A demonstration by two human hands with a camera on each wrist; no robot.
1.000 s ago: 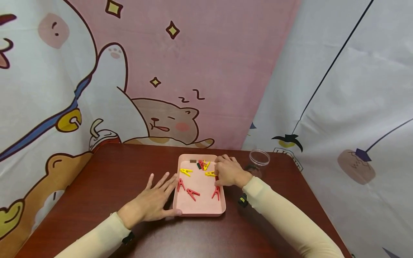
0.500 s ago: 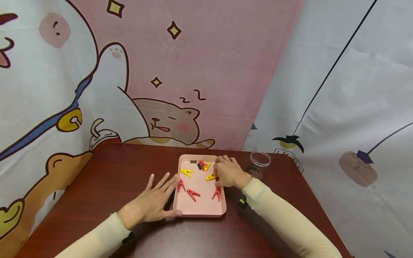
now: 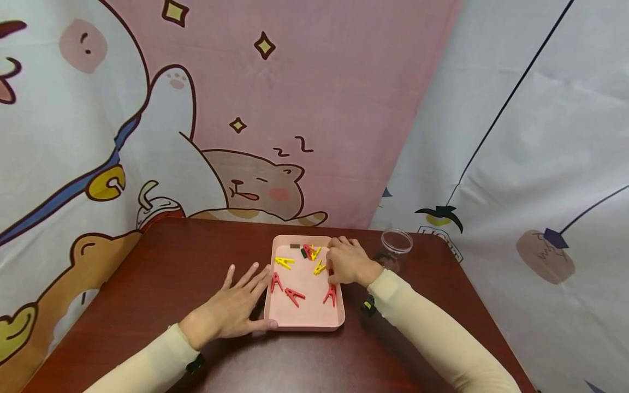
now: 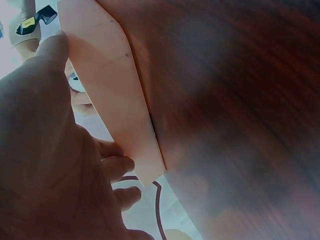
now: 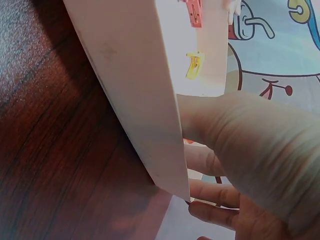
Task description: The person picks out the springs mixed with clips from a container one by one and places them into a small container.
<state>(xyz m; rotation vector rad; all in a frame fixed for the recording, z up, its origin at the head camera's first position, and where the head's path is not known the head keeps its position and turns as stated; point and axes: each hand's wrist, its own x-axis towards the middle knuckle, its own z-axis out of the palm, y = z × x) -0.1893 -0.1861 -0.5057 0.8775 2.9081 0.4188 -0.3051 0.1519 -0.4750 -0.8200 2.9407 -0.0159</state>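
Observation:
A pink tray [image 3: 304, 319] holds several red and yellow plastic clips. My left hand [image 3: 231, 308] has its fingers spread against the tray's left side, thumb at the near-left corner. Over the right rim reaches my right hand [image 3: 351, 262], fingertips inside; a dark red bit [image 3: 331, 272] shows by its thumb, and whether it is pinched is hidden. Just left of those fingers lies a yellow clip [image 3: 319, 267]. A red clip [image 3: 330, 295] sits below that hand. Towards the left lie another yellow clip [image 3: 284, 262] and two red clips [image 3: 295, 296].
At the tray's far end lie a brown block [image 3: 295, 245], a dark green block [image 3: 303, 253] and a red clip [image 3: 308, 250] against a yellow one. A clear jar [image 3: 396, 250] stands right of the tray on the brown table [image 3: 206, 245]. A cartoon-printed cloth hangs behind.
The yellow clip beside my right fingers has turned from lying nearly level to slanting, and shifted slightly. My left hand stays at the tray's left side.

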